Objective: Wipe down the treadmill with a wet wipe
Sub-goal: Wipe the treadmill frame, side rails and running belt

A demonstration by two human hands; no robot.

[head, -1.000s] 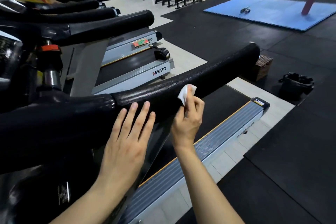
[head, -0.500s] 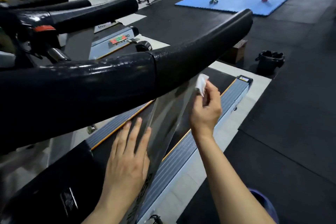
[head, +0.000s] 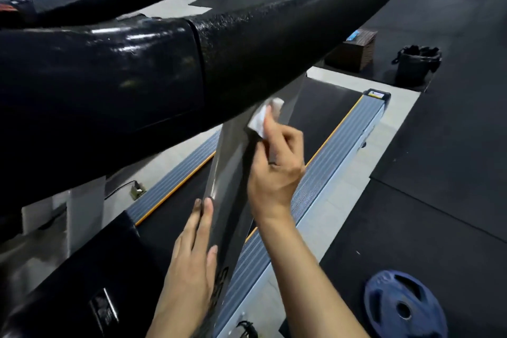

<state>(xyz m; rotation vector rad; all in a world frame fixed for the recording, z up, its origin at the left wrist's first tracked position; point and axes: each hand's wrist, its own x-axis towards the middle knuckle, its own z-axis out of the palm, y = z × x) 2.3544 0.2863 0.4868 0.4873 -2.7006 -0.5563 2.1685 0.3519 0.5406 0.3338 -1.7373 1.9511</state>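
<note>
Wet wipe [head: 263, 117] at frame centre — pinched in right hand [head: 275, 170], pressed on the treadmill's grey upright [head: 233, 173] just under the black handrail [head: 247, 44]. Left hand [head: 192, 258] — fingers straight, flat on the upright lower down. Blue weight plate [head: 403, 307] lower right.

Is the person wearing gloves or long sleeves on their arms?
No. The left hand and right hand are both bare, with no gloves, rings or watch showing. Both forearms are bare too, with no sleeve in view. The fingernails look short and plain.
</note>
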